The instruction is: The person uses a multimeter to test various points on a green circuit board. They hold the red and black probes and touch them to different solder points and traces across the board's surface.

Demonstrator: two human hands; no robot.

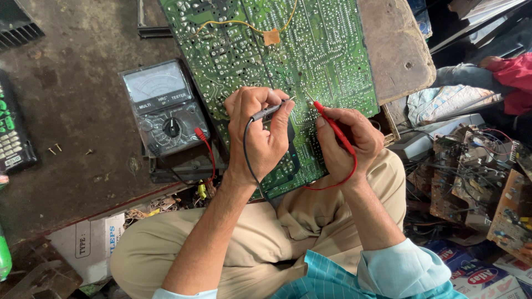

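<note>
A large green circuit board [310,50] lies solder side up across the dark bench and my lap. My left hand [257,135] pinches a black test probe [271,109], its tip touching the board near the middle. My right hand [346,141] holds a red test probe [332,124], tip pressed on the board just right of the black one. Red and black leads run back to an analogue meter [165,108] with a dial and needle scale, left of the board. A yellow wire with a brown patch [271,36] crosses the board's upper part.
A dark remote with green buttons [12,133] lies at the far left edge, small screws [55,148] beside it. Piled circuit boards and wires [476,177] fill the floor at right. A cardboard box [88,243] sits below the bench. A wooden block [396,44] borders the board's right side.
</note>
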